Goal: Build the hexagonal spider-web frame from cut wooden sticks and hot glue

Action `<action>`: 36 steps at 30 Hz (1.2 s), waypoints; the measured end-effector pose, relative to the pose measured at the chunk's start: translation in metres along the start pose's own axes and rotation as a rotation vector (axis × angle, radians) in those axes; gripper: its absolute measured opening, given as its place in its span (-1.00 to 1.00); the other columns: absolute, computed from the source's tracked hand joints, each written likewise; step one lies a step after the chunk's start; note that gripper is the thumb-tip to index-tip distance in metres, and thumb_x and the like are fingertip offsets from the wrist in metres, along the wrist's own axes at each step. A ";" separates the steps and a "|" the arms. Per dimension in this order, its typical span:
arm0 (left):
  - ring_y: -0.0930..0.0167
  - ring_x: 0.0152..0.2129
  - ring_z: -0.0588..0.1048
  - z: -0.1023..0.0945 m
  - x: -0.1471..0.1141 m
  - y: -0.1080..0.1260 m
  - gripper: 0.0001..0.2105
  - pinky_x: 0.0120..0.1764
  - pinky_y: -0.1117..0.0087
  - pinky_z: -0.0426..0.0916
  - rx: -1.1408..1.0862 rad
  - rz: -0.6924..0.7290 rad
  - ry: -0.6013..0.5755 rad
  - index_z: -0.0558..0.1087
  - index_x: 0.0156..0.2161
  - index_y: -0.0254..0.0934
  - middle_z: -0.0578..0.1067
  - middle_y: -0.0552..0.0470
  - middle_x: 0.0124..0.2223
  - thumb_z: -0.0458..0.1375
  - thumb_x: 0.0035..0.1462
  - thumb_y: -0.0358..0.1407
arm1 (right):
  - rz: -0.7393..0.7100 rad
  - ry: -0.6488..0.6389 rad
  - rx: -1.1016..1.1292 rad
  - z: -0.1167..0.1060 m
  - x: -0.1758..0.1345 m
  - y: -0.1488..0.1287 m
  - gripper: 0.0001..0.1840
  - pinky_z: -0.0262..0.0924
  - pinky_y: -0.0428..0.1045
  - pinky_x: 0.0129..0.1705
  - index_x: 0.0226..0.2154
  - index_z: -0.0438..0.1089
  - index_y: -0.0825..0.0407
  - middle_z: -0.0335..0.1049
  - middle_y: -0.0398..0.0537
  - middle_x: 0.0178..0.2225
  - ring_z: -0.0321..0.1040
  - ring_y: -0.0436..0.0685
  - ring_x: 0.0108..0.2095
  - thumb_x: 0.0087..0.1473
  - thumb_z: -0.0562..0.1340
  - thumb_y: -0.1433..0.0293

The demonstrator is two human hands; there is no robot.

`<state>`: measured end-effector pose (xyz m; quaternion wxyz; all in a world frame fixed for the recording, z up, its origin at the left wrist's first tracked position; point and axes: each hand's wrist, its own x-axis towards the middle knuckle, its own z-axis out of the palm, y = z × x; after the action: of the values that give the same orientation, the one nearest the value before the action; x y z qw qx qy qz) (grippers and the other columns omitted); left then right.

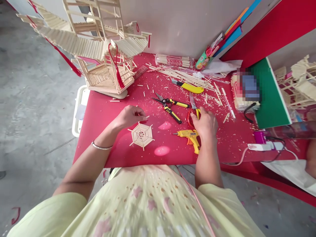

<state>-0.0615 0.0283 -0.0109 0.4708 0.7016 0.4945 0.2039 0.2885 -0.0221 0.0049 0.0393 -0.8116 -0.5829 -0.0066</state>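
Observation:
My left hand [130, 116] pinches a short wooden stick [147, 117] between thumb and fingers. Just below it on the red table lies a hexagonal web-like piece made of sticks [142, 135], with spokes jutting past its edge. My right hand [205, 123] is curled over the red and yellow handles of a pair of scissors [193, 102], whose blades point away from me. Its fingertips are partly hidden. Beside my right wrist rests a yellow glue gun [189, 134], nozzle to the left. Black and yellow cutters [170, 104] lie spread between my hands.
A stick-built pavilion [106, 77] with red tassels stands at the back left. Behind the tools are a yellow utility knife [190, 87], loose sticks [182, 76] and a pen holder [203, 60]. A green board [271, 95] and power strip [261, 147] are at right, near another person's arm [311, 154].

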 end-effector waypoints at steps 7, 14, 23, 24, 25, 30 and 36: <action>0.40 -0.45 0.57 0.003 0.012 -0.010 -0.88 -0.42 0.47 0.31 0.109 0.018 -0.135 0.68 -0.37 -0.25 0.65 0.04 -0.43 0.29 0.03 -0.29 | -0.106 0.024 0.197 -0.029 -0.077 0.015 -0.51 0.25 0.04 -0.22 0.06 0.55 -0.08 0.63 0.04 -0.17 0.50 0.22 -0.26 0.31 0.16 0.00; 0.43 -0.50 0.53 0.008 0.016 -0.013 -0.89 -0.43 0.47 0.27 0.253 0.042 -0.176 0.67 -0.41 -0.23 0.62 0.09 -0.47 0.26 -0.02 -0.34 | -0.038 0.004 0.243 -0.003 -0.124 0.038 -0.53 0.19 0.00 -0.25 -0.08 0.61 -0.04 0.60 0.03 -0.21 0.48 0.14 -0.33 0.31 0.17 -0.01; 0.45 -0.51 0.47 0.010 0.010 -0.003 -0.89 -0.42 0.44 0.20 0.351 0.093 -0.225 0.66 -0.43 -0.19 0.62 0.10 -0.43 0.25 0.02 -0.33 | -0.020 -0.053 0.114 0.001 -0.126 0.036 -0.58 0.23 0.08 -0.16 0.07 0.49 -0.03 0.50 0.12 -0.05 0.45 0.30 -0.08 0.26 0.16 0.17; 0.45 -0.51 0.47 0.010 0.010 -0.003 -0.89 -0.43 0.44 0.20 0.332 0.101 -0.230 0.65 -0.43 -0.18 0.62 0.10 -0.43 0.26 0.02 -0.33 | -0.016 -0.087 0.100 0.002 -0.126 0.037 -0.56 0.23 0.08 -0.17 0.10 0.46 -0.03 0.50 0.12 -0.03 0.44 0.31 -0.07 0.22 0.16 0.21; 0.45 -0.51 0.47 0.009 0.009 -0.004 -0.90 -0.43 0.44 0.20 0.306 0.105 -0.234 0.65 -0.44 -0.18 0.61 0.10 -0.44 0.26 0.01 -0.33 | -0.014 -0.121 0.087 0.004 -0.126 0.037 -0.53 0.23 0.08 -0.19 0.13 0.44 -0.03 0.49 0.11 -0.02 0.44 0.30 -0.07 0.19 0.17 0.25; 0.44 -0.48 0.50 0.006 0.008 -0.008 -0.91 -0.38 0.45 0.25 0.230 0.092 -0.282 0.65 -0.43 -0.17 0.62 0.10 -0.41 0.27 0.01 -0.33 | 0.026 -0.203 0.003 0.010 -0.127 0.038 -0.45 0.21 0.06 -0.24 0.18 0.41 0.00 0.45 0.11 -0.02 0.43 0.27 -0.14 0.13 0.17 0.30; 0.42 -0.45 0.51 0.005 0.005 -0.008 -0.90 -0.34 0.44 0.26 0.262 0.067 -0.322 0.67 -0.40 -0.16 0.64 0.08 -0.38 0.28 0.04 -0.28 | -0.027 0.007 0.026 0.002 -0.128 0.020 -0.48 0.28 0.16 0.01 0.18 0.43 0.04 0.43 0.19 0.04 0.40 0.37 0.05 0.19 0.14 0.35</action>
<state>-0.0599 0.0316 -0.0213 0.4415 0.7963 0.4117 0.0385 0.2666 -0.1497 -0.0050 0.0519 -0.8029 -0.5938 -0.0025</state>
